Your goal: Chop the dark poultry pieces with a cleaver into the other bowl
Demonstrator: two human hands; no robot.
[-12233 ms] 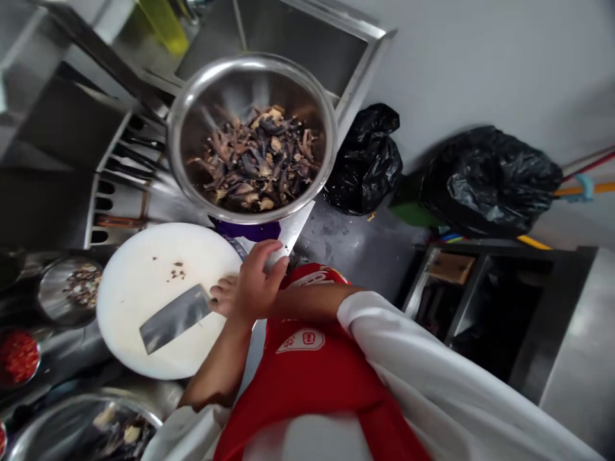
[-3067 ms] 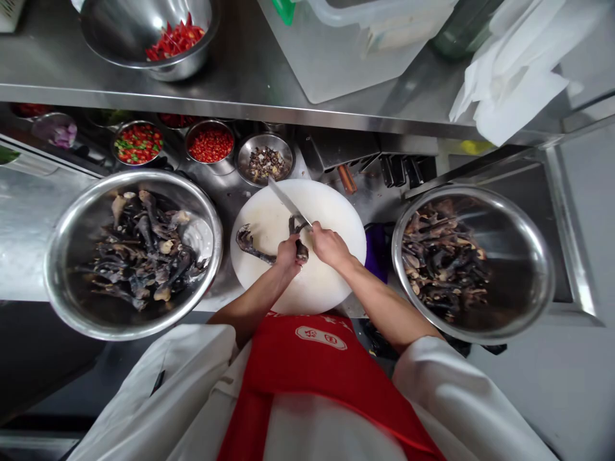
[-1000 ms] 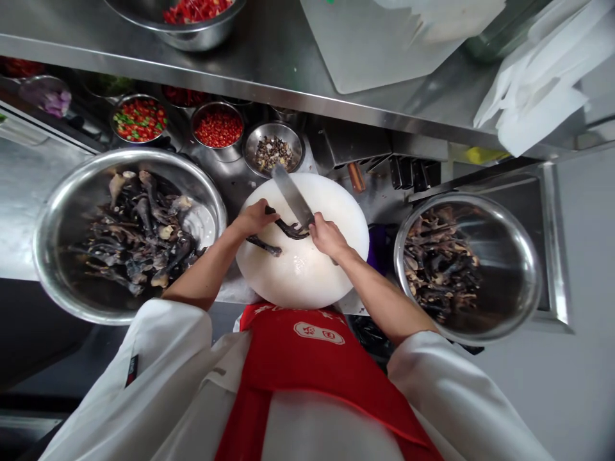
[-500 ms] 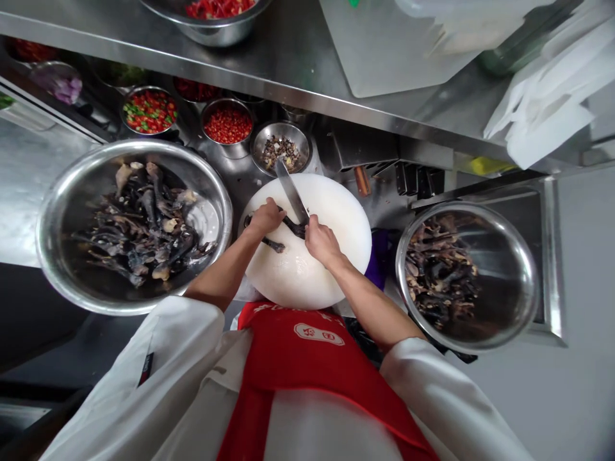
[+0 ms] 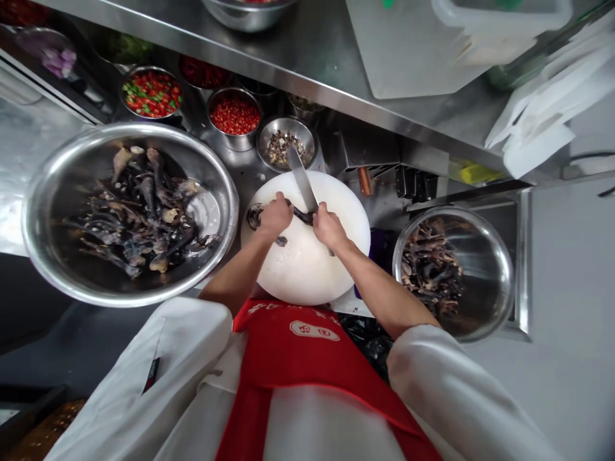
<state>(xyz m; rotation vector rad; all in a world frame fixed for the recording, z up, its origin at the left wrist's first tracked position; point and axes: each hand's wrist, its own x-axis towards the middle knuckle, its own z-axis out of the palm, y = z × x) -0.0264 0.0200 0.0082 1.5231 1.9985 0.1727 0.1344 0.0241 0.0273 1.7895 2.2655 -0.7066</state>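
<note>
On a round white chopping board (image 5: 302, 275), my left hand (image 5: 276, 214) is closed on a dark poultry leg (image 5: 302, 216). Its knobbly end shows to the left of that hand, and the shank runs right toward my right hand (image 5: 328, 225). My right hand is wrapped round a knife, whose blade (image 5: 302, 179) points away from me and crosses the leg's right end. How deep the edge sits in it I cannot tell. To the left, a large steel basin (image 5: 62, 192) holds many dark legs (image 5: 144, 205). A second steel basin (image 5: 485, 275) on the right contains dark pieces too.
Behind the board stand a small bowl of chopped bits (image 5: 283, 146), a bowl of red chillies (image 5: 234, 115) and a bowl of red and green peppers (image 5: 151, 95). A steel shelf (image 5: 317, 57) overhangs them. A cleaver handle (image 5: 365, 182) and rack lie behind, right.
My head view has shifted slightly. Both hands stay on the leg and knife. The leg's knobbly end now shows more to the left of my left hand.
</note>
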